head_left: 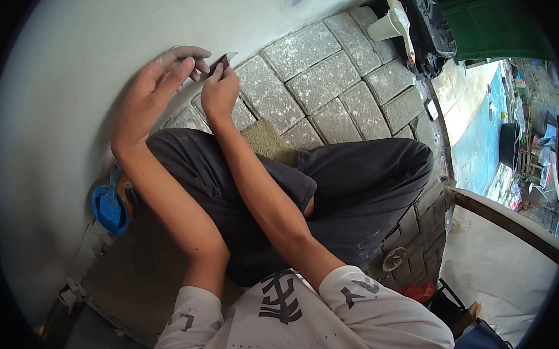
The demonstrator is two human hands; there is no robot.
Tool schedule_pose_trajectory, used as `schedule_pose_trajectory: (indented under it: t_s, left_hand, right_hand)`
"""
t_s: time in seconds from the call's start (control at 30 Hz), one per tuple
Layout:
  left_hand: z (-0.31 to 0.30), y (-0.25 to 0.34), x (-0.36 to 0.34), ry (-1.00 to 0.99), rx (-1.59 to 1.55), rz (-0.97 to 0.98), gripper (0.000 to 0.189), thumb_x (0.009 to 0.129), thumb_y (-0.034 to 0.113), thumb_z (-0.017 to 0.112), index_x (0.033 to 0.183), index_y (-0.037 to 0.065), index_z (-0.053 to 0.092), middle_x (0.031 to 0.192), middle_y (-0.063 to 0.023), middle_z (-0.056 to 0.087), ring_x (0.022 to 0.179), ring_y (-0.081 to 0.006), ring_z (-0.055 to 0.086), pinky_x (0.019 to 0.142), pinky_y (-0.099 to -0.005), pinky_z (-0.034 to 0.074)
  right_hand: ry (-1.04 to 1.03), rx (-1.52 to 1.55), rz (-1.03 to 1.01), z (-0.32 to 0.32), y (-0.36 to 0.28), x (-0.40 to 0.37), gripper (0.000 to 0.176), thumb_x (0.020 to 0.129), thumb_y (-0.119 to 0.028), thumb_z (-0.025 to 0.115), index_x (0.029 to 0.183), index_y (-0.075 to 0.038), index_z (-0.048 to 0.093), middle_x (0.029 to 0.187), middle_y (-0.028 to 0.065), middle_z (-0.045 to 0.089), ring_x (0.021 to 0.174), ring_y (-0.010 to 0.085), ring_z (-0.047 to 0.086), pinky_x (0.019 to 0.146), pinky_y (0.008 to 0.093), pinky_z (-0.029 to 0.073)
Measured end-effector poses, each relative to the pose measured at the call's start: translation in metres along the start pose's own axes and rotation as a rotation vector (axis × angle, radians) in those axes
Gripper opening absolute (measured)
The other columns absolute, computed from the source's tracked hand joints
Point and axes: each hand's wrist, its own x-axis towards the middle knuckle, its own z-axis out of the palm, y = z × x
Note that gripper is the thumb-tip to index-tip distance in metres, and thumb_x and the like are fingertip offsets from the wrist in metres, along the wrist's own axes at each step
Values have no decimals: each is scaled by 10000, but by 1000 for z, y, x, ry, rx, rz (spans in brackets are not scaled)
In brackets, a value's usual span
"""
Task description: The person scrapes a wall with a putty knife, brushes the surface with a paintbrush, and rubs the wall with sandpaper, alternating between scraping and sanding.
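My right hand (220, 93) is closed, its thumb and fingers pinching a small, thin, dark brown piece (225, 61) with a pale corner, like a folded bit of sandpaper. Just left of it, my left hand (174, 70) is raised beside the white wall (82, 77), fingers loosely bent and apart, with nothing visible in them. Pale dust coats its fingertips. Both hands are above the grey paving blocks (322, 79), past my crossed legs in dark trousers (355, 190).
A blue pot (109, 210) with a brush in it stands by the wall at left. At upper right are a white cup (382, 28), a pale-handled brush (402, 29), a black plastic bag (432, 27) and a green container (497, 21). A tan mat (267, 141) lies near my knee.
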Motion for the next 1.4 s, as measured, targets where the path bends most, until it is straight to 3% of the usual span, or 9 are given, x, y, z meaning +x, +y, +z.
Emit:
schedule_pose_trajectory:
  t_s: [0.13,0.5,0.73,0.93,1.07,1.2,1.27,1.3,1.4]
  left_hand:
    - [-1,-2,0,-6,-24,21,382,1036,330,499,1201,19,647,1022,-18,637,992,-98,541,839,-232,383]
    - [-1,-2,1,-16,-29,17,377,1028,325,519,1204,16,643,1023,-22,642,984,-96,548,845,-239,392]
    - [0,0,-1,-17,-3,22,381,1030,322,512,1200,8,642,1023,-27,642,978,-99,548,836,-238,390]
    - [-2,-2,2,-15,-29,29,375,1027,313,517,1201,5,643,1026,-33,641,975,-108,548,832,-239,390]
    - [-1,-1,4,2,-25,21,382,1021,328,528,1197,10,646,1027,-32,642,968,-108,546,825,-240,390]
    - [0,1,2,-4,7,11,383,1018,333,535,1194,13,648,1027,-33,645,962,-109,547,823,-243,392]
    - [1,4,2,9,-7,11,360,1020,305,544,1173,-1,653,991,-35,642,950,-113,547,865,-252,412]
    - [1,6,1,20,-18,7,337,1023,277,553,1153,-16,658,956,-37,639,938,-116,548,907,-261,431]
    - [0,2,1,22,-26,23,338,1023,281,555,1158,-10,660,958,-37,641,938,-111,552,900,-256,434]
  right_hand:
    - [-102,-82,42,-1,7,3,340,1009,-161,450,1107,110,631,1001,342,647,952,484,627,831,496,463]
    - [8,4,-95,0,12,-4,356,1023,-188,442,1010,115,629,917,318,650,889,481,625,788,501,460]
    - [-6,1,-27,0,18,5,361,1026,-178,433,1157,105,615,1028,336,643,978,481,618,843,493,463]
    - [-68,-31,33,-6,5,6,348,1024,-167,436,1099,112,630,992,331,649,953,490,614,839,486,468]
    - [116,-13,-206,8,23,2,335,1022,-174,441,954,97,627,877,304,643,818,489,601,758,511,450]
    - [87,53,-12,-1,37,23,348,1029,-187,439,988,102,628,856,267,661,791,424,634,751,478,467]
    - [-9,183,155,-13,35,21,322,1064,-150,394,946,47,621,784,139,654,722,191,617,685,352,490]
    - [51,247,142,-15,35,21,315,1070,-152,385,882,6,583,730,91,607,659,157,574,628,323,465]
    - [66,334,253,-23,29,24,357,1044,-206,428,986,86,625,730,156,647,677,251,619,658,405,472]
